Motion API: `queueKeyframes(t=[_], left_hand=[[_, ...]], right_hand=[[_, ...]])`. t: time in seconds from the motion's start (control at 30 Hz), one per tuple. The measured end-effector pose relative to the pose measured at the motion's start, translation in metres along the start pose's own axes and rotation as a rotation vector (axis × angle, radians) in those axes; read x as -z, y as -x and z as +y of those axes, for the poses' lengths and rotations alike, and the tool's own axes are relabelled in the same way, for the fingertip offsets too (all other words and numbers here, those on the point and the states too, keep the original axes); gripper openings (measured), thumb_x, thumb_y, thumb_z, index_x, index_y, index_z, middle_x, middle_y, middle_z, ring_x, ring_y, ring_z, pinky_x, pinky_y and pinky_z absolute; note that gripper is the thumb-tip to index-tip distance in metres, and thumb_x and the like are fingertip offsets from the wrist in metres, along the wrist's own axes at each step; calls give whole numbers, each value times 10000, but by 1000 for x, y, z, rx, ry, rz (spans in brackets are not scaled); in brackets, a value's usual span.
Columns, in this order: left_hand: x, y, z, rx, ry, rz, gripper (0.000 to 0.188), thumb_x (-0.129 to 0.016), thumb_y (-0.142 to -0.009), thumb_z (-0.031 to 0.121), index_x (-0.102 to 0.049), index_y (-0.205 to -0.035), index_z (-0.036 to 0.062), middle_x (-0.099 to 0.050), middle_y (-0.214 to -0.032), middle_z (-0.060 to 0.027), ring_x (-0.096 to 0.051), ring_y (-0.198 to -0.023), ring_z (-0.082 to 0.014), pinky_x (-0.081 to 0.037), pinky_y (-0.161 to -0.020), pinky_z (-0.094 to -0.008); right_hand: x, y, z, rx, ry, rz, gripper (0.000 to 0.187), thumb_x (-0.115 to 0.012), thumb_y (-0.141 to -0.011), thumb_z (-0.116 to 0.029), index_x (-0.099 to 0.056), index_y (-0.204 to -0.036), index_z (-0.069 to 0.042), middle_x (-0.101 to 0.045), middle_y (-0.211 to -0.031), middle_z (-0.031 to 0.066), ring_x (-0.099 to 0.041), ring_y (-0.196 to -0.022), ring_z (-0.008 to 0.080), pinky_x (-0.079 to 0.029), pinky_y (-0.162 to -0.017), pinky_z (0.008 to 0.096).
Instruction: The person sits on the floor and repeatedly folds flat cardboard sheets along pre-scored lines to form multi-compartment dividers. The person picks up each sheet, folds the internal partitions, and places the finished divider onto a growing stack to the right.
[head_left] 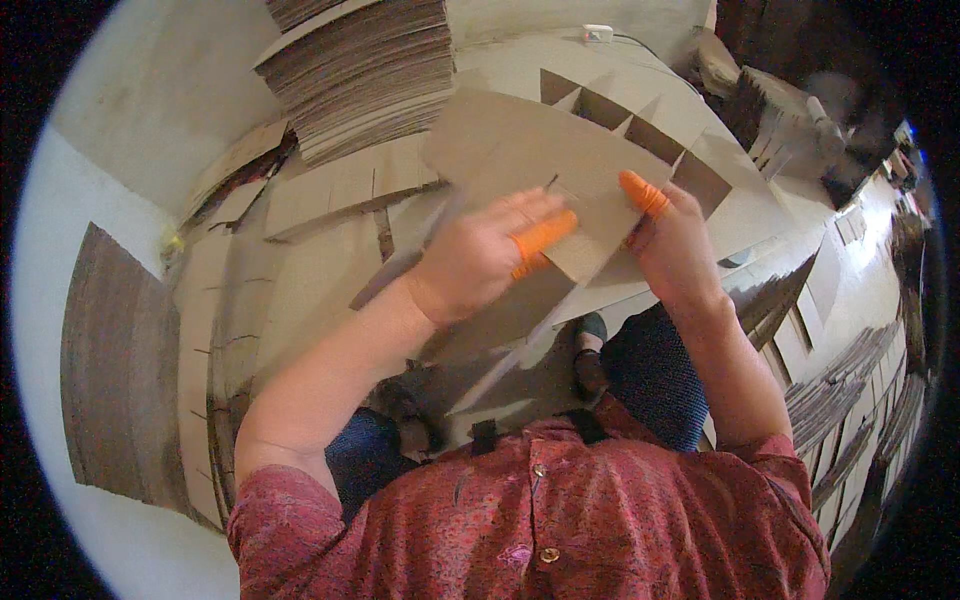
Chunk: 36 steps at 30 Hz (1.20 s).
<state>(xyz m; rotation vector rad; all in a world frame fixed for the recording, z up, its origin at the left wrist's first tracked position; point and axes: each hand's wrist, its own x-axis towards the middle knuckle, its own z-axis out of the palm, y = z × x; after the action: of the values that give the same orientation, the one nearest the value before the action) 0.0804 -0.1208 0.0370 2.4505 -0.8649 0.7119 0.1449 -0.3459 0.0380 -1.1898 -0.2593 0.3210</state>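
My left hand is blurred by movement and lies against slotted brown cardboard; orange covers sit on two of its digits. Whether it grips the cardboard is not plain. On the right, my right hand has an orange-covered digit pointing up and holds the edge of a cardboard divider piece, its other fingers partly hidden. A broad cardboard sheet lies just beyond both hands. Behind it stands a cardboard partition of crossed strips. Below my left hand a darker cardboard panel slants toward my lap.
A tall stack of cardboard sheets rises at the far left, with a row of strips before it. More cardboard leans at the left. Bundled strips lie at the right. A white plug block with a cable sits at the back.
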Motion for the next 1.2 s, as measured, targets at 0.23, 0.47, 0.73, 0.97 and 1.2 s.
queueKeyframes(t=[0.23,0.47,0.73,0.97,1.2], left_hand=[[28,-11,-67,738,238,347,403,-669,-789,194,-545,-1135,30,-589,-929,-81,-556,-773,-120,-467,-671,-258],[19,-3,-125,741,586,390,272,-649,-813,152,-581,-1020,-10,-597,-838,-50,-557,-723,-112,-467,-634,-240],[3,1,-127,1123,291,-83,341,-654,-810,162,-576,-1086,-23,-627,-908,-52,-550,-732,-105,-450,-677,-249],[8,-1,-75,801,61,145,353,-677,-783,227,-606,-1022,-23,-650,-929,-153,-619,-770,-205,-473,-722,-286],[-23,14,5,614,-293,-270,273,-666,-754,210,-619,-959,35,-625,-795,-196,-615,-739,-323,-487,-648,-385]], right_hand=[[37,46,-20,423,605,190,186,-550,-855,-99,-623,-994,-1,-643,-845,26,-580,-732,122,-461,-687,255],[44,70,5,570,888,103,132,-553,-841,-32,-616,-949,10,-605,-715,147,-579,-643,139,-450,-590,270],[58,73,42,330,930,57,120,-545,-853,-51,-606,-928,20,-609,-703,174,-566,-612,159,-452,-576,300],[56,67,26,510,871,29,407,-596,-832,-125,-478,-1211,-32,-621,-862,213,-634,-728,238,-483,-639,359],[48,55,8,351,1305,-324,606,-515,-790,15,-341,-1352,-131,-596,-925,234,-602,-751,359,-486,-683,387]])
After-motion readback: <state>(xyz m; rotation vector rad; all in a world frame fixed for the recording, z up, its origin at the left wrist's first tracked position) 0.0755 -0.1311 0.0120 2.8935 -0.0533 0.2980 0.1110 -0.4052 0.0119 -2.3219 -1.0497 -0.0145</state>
